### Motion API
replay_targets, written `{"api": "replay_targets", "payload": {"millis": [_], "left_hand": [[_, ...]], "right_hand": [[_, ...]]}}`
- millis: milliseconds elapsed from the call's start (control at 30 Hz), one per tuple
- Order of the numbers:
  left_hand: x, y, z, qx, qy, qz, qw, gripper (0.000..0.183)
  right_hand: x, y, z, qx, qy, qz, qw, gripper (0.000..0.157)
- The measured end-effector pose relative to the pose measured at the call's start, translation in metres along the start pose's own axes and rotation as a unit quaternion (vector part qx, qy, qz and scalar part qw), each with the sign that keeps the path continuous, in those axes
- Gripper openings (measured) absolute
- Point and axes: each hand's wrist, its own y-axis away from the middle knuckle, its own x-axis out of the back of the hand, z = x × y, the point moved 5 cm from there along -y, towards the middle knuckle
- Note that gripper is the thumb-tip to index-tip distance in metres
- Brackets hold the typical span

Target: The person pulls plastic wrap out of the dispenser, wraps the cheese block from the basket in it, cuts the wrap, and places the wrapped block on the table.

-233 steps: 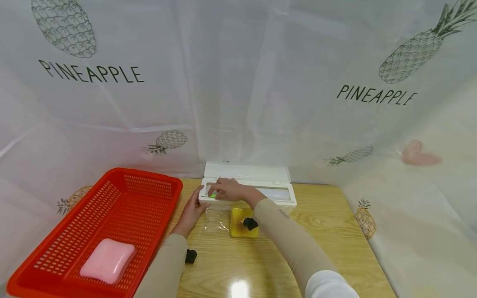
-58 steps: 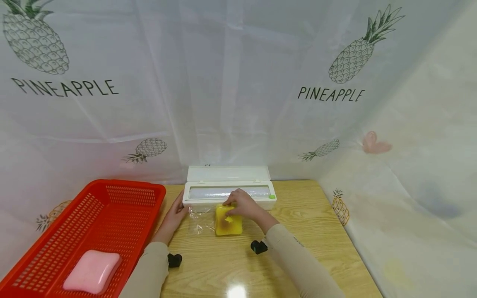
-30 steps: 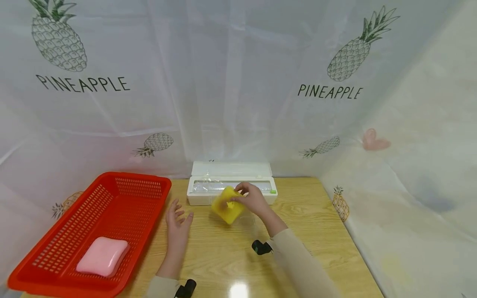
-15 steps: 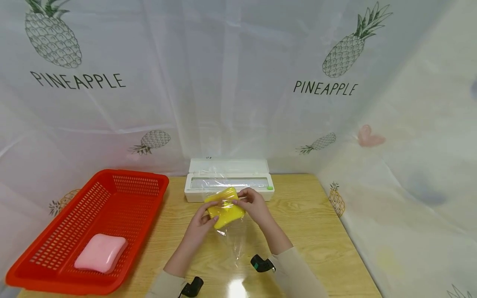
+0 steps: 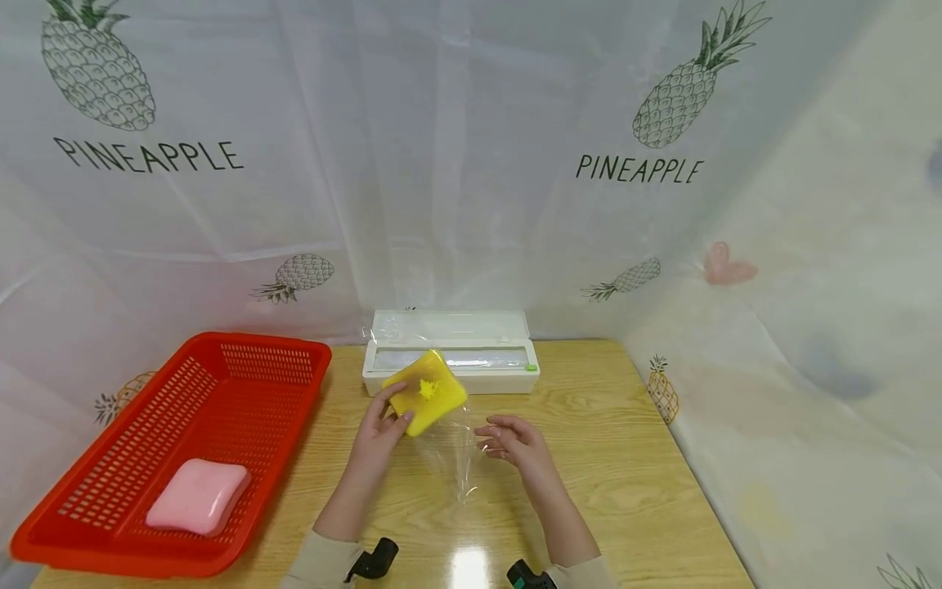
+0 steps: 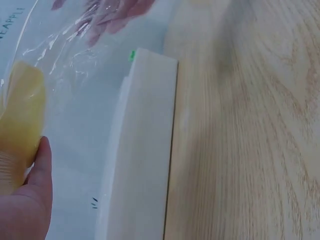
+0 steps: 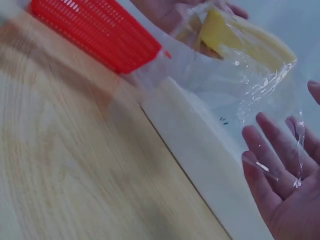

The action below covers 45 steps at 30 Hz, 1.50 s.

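A yellow, rounded-square block (image 5: 434,401) is held up tilted above the table. My left hand (image 5: 377,433) grips its left corner, thumb in front. Clear cling film (image 5: 458,462) clings to the block and hangs from its lower right. My right hand (image 5: 518,442) is beside the hanging film with fingers loosely spread. In the right wrist view the film stretches from the yellow block (image 7: 250,42) across to the fingers of the right hand (image 7: 287,182). In the left wrist view the left thumb presses the yellow block (image 6: 25,112), whose far side is hidden.
A white film dispenser (image 5: 471,383) with its lid raised and a green slider (image 5: 531,368) stands at the table's back edge. On the left is a red plastic basket (image 5: 312,360) holding a pink rounded-square block (image 5: 199,496). Printed curtain hangs behind.
The right hand slid the green slider left earlier, then picked up the yellow block with the film. Now the left hand holds the block; the right has let go and moved down right.
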Motion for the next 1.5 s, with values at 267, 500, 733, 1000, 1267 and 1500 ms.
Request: {"api": "replay_targets", "payload": {"millis": [267, 500, 733, 1000, 1267, 1500], "left_hand": [[0.006, -0.003, 0.001, 0.014, 0.037, 0.039, 0.9985, 0.047], [0.008, -0.005, 0.000, 0.020, 0.056, 0.042, 0.9974, 0.048], [0.008, -0.008, -0.002, 0.023, 0.074, 0.051, 0.9957, 0.048], [0.002, -0.009, -0.004, 0.014, 0.078, 0.032, 0.9963, 0.047], [-0.003, -0.016, -0.013, 0.059, 0.062, -0.017, 0.9962, 0.045], [-0.007, -0.015, -0.036, 0.111, 0.025, -0.093, 0.9891, 0.046]], "right_hand": [[-0.004, 0.022, 0.014, 0.021, -0.171, 0.095, 0.980, 0.019], [-0.006, 0.027, 0.016, 0.081, -0.225, 0.144, 0.960, 0.013], [-0.006, 0.030, 0.016, 0.095, -0.100, 0.143, 0.980, 0.016], [-0.008, 0.027, 0.018, 0.073, -0.042, 0.068, 0.994, 0.016], [0.003, 0.032, 0.016, 0.019, -0.013, -0.036, 0.999, 0.035], [0.019, 0.035, 0.021, 0.028, -0.059, -0.099, 0.993, 0.026]]}}
